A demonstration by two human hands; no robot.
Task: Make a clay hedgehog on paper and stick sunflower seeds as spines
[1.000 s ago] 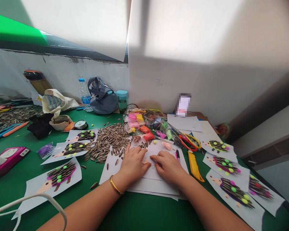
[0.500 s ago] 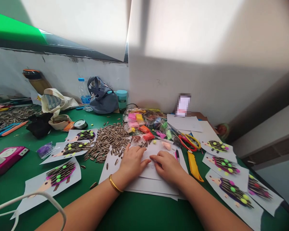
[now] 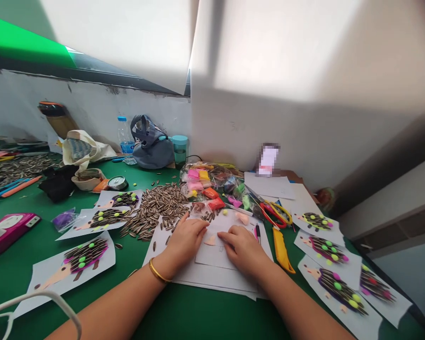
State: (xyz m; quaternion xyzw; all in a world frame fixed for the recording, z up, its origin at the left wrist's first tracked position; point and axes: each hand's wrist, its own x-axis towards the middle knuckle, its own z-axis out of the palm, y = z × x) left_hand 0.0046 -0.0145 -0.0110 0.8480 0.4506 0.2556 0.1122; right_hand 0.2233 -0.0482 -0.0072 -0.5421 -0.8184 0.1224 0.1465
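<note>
On a small sheet of white paper [image 3: 212,261] lies a flat, peach-coloured piece of modelling clay [image 3: 210,241], with faint pencil marks beside it. My left hand [image 3: 188,238] rests at the left edge of this sheet, fingers stretched out and holding nothing; a gold bangle [image 3: 159,271] is on the wrist. From the right, my right hand [image 3: 243,246] lies on the paper, its index fingertip close to the clay's right side. Whether that fingertip touches the clay I cannot tell. A larger peach clay lump [image 3: 242,217] sits just beyond the right hand, near a black pen [image 3: 258,233].
Sunflower seeds [image 3: 163,203] are heaped left of the papers. Behind are bagged coloured clays [image 3: 198,179]; to the right, scissors [image 3: 274,212] and a yellow utility knife [image 3: 282,250]. Seed-covered hedgehog pictures [image 3: 88,257] lie on both sides. A white cable [image 3: 53,293] crosses the lower left.
My hands have drawn apart, the left one shifting left, so the peach clay piece between them now shows. The view has shifted slightly.
</note>
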